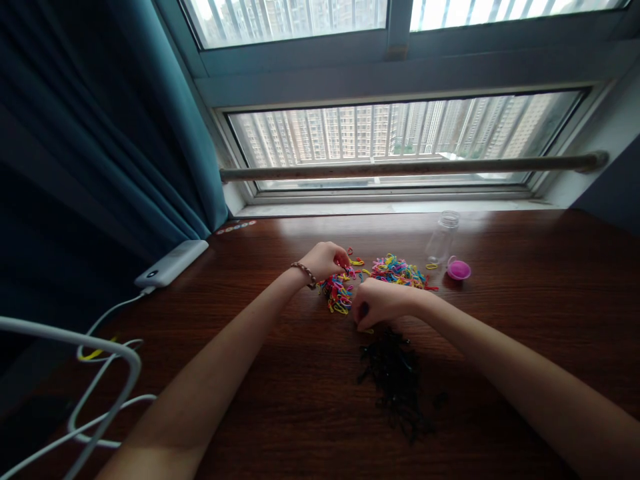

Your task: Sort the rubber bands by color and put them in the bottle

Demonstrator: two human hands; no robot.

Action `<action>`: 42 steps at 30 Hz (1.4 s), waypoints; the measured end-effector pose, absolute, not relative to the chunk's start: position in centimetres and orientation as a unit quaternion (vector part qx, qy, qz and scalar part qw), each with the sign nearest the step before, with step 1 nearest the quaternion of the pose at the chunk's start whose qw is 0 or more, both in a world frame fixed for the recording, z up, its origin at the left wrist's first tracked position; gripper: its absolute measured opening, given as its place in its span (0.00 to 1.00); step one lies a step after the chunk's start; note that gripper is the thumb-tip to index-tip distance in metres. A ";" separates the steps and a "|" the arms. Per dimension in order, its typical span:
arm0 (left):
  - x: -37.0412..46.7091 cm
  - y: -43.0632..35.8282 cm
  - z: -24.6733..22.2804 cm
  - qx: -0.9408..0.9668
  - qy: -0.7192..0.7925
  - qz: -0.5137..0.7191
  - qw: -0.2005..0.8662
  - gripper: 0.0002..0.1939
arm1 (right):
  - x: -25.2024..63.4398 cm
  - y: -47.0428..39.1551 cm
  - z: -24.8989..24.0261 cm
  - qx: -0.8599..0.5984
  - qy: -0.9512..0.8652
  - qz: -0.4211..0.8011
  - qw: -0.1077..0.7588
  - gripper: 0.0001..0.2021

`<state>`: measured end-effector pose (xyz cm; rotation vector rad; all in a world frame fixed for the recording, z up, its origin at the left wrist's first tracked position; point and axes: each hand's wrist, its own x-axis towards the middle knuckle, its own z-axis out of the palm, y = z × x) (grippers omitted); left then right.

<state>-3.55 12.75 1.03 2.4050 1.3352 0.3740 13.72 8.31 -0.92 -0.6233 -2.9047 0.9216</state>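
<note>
Small colourful bands lie in two piles on the brown table. My left hand, with a braided bracelet at its wrist, is over the back of the left pile; its fingers are pinched, and what they hold is too small to name. Between that pile and the right one, my right hand is closed with its fingertips low at the table. A yellow band shows beside those fingertips. Nearer to me is a heap of black bands.
Behind the right pile stands a clear jar, with a pink lid beside it. A white power bank with a cable lies at the left by the blue curtain. White tubing or cable curves at lower left.
</note>
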 end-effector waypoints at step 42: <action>-5.6 12.9 1.4 0.815 0.530 -0.147 0.184 0.06 | 16.6 11.5 -0.6 -0.267 -0.932 0.145 0.196 0.05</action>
